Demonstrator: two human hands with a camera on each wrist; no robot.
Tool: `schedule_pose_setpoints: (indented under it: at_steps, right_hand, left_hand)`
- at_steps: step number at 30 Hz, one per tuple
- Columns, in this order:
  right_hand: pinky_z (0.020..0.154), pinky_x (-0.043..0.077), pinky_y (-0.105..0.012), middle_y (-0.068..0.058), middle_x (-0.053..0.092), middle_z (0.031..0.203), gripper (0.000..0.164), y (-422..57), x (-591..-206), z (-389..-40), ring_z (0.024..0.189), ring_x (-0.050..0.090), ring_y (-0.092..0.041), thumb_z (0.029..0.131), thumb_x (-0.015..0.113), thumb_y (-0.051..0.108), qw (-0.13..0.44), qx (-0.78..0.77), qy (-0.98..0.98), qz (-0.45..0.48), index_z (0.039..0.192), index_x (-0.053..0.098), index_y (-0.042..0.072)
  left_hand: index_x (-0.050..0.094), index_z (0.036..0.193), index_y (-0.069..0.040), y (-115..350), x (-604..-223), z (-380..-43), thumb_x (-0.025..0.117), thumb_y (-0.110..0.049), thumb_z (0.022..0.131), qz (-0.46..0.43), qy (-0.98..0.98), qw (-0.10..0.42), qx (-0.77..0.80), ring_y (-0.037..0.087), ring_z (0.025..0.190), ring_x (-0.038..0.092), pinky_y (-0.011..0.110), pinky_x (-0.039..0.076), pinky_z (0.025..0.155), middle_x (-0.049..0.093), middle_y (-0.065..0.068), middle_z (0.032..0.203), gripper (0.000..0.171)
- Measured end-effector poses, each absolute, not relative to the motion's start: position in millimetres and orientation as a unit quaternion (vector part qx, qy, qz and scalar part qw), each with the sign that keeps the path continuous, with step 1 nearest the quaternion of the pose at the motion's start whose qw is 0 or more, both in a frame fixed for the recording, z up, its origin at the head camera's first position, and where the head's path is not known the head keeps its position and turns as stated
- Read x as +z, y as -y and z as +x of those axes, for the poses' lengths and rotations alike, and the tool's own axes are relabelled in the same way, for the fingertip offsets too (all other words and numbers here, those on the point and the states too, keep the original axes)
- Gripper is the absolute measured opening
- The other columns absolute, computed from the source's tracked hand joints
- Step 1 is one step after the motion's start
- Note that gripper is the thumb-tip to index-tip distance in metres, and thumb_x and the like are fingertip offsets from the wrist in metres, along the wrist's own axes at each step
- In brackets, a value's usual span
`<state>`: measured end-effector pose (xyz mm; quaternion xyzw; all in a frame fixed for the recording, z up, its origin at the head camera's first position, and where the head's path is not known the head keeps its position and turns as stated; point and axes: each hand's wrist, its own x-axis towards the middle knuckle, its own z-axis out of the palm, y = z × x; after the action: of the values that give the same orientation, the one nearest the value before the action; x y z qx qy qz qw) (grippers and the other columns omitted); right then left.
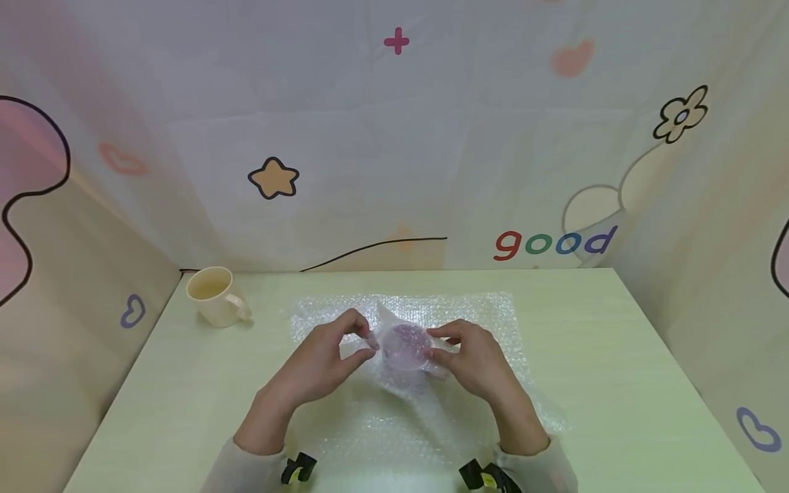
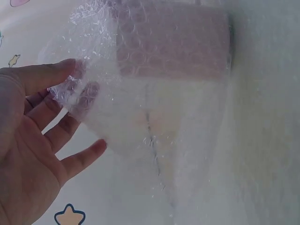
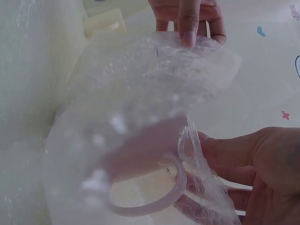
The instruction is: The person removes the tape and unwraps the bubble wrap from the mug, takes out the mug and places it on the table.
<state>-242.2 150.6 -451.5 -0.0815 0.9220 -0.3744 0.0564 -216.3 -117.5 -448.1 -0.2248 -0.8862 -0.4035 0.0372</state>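
In the head view a pink mug (image 1: 407,347) stands mid-table, its round end facing up, partly covered by clear bubble wrap (image 1: 403,301). The right wrist view shows its curved handle (image 3: 176,187) on the side near my right hand. My left hand (image 1: 320,356) pinches a raised edge of the bubble wrap between thumb and fingers, left of the mug. On the mug's other side, my right hand (image 1: 477,356) grips the film close to the mug's end. Through the wrap in the left wrist view, the mug's pink wall (image 2: 173,42) looks blurred.
A cream mug (image 1: 212,298) stands upright at the table's back left, handle to the right. The bubble wrap sheet spreads across the middle of the pale table (image 1: 616,383). Printed curtains (image 1: 345,137) enclose the back and sides.
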Motion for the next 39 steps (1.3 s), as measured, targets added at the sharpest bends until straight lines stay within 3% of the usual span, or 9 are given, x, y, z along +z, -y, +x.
schedule_pose_setpoints:
  at_steps: [5, 13, 19, 22, 26, 29, 32, 36, 39]
  right_hand:
    - [0.09, 0.057, -0.049, -0.005, 0.073, 0.127, 0.032, -148.8, -450.1, -241.2, 0.117, 0.067, -0.031, 0.089, 0.082, 0.023, 0.056, -0.371, -0.924, -0.073, 0.12, 0.079, 0.017]
    - [0.092, 0.057, -0.051, -0.006, 0.073, 0.127, 0.032, -149.7, -449.4, -243.4, 0.117, 0.067, -0.032, 0.089, 0.082, 0.023, 0.054, -0.368, -0.925, -0.077, 0.121, 0.079, 0.016]
    - [0.091, 0.057, -0.05, -0.006, 0.073, 0.127, 0.031, -150.2, -449.2, -243.2, 0.117, 0.067, -0.031, 0.09, 0.082, 0.023, 0.058, -0.368, -0.925, -0.077, 0.12, 0.079, 0.017]
    - [0.091, 0.057, -0.05, -0.005, 0.073, 0.127, 0.03, -150.4, -448.6, -242.4, 0.117, 0.066, -0.032, 0.09, 0.081, 0.022, 0.06, -0.371, -0.923, -0.077, 0.12, 0.079, 0.017]
    - [0.09, 0.057, -0.049, -0.005, 0.073, 0.127, 0.03, -150.1, -448.3, -241.0, 0.117, 0.066, -0.031, 0.09, 0.081, 0.022, 0.064, -0.375, -0.922, -0.074, 0.12, 0.079, 0.018]
    - [0.09, 0.057, -0.049, -0.005, 0.073, 0.127, 0.031, -150.1, -449.4, -240.7, 0.117, 0.066, -0.032, 0.09, 0.082, 0.023, 0.065, -0.374, -0.922, -0.073, 0.12, 0.079, 0.017]
    - [0.09, 0.057, -0.049, -0.006, 0.073, 0.127, 0.031, -150.2, -450.5, -240.9, 0.117, 0.066, -0.032, 0.09, 0.082, 0.023, 0.066, -0.374, -0.922, -0.071, 0.121, 0.078, 0.017]
    - [0.091, 0.057, -0.049, -0.005, 0.073, 0.128, 0.032, -150.3, -451.1, -241.9, 0.118, 0.066, -0.031, 0.09, 0.081, 0.022, 0.068, -0.375, -0.922, -0.069, 0.121, 0.078, 0.017]
    - [0.091, 0.057, -0.05, -0.006, 0.072, 0.128, 0.032, -150.2, -450.9, -242.0, 0.118, 0.066, -0.031, 0.09, 0.081, 0.022, 0.068, -0.374, -0.922, -0.07, 0.122, 0.078, 0.017]
  left_hand:
    - [0.056, 0.108, -0.024, 128.6, -446.7, -206.1, 0.076, -0.018, 0.096, -0.224, 0.886, 0.015, -0.407, 0.011, 0.115, 0.069, 0.044, 0.054, 0.099, 0.071, -0.02, 0.103, 0.024]
    - [0.069, 0.116, -0.023, 148.2, -452.8, -191.5, 0.077, -0.016, 0.094, -0.213, 0.899, -0.022, -0.383, 0.008, 0.11, 0.069, 0.047, 0.055, 0.101, 0.072, -0.018, 0.108, 0.025]
    - [0.074, 0.115, -0.032, 159.2, -461.3, -179.5, 0.076, -0.02, 0.095, -0.223, 0.899, -0.062, -0.371, 0.005, 0.106, 0.066, 0.044, 0.056, 0.098, 0.072, -0.023, 0.107, 0.024]
    - [0.077, 0.111, -0.033, 164.2, -463.7, -174.6, 0.077, -0.018, 0.094, -0.238, 0.894, -0.067, -0.373, 0.009, 0.112, 0.068, 0.047, 0.052, 0.106, 0.074, -0.024, 0.104, 0.023]
    - [0.08, 0.102, -0.03, 169.5, -465.4, -169.2, 0.079, -0.013, 0.09, -0.247, 0.887, -0.089, -0.381, 0.015, 0.12, 0.07, 0.053, 0.036, 0.121, 0.077, -0.022, 0.098, 0.021]
    - [0.081, 0.097, -0.032, 171.6, -466.8, -163.9, 0.079, -0.012, 0.09, -0.244, 0.887, -0.116, -0.374, 0.014, 0.115, 0.072, 0.052, 0.033, 0.124, 0.076, -0.023, 0.093, 0.021]
    - [0.081, 0.094, -0.036, 172.9, -468.6, -156.9, 0.08, -0.013, 0.089, -0.24, 0.893, -0.135, -0.356, 0.02, 0.123, 0.068, 0.054, 0.035, 0.122, 0.074, -0.027, 0.091, 0.023]
    - [0.081, 0.09, -0.037, 172.8, -474.4, -149.9, 0.08, -0.011, 0.088, -0.246, 0.897, -0.141, -0.339, 0.01, 0.114, 0.071, 0.054, 0.037, 0.12, 0.072, -0.031, 0.089, 0.026]
    - [0.082, 0.089, -0.035, 171.5, -481.0, -147.8, 0.08, -0.008, 0.087, -0.256, 0.896, -0.141, -0.333, -0.006, 0.094, 0.07, 0.052, 0.038, 0.12, 0.071, -0.032, 0.088, 0.028]
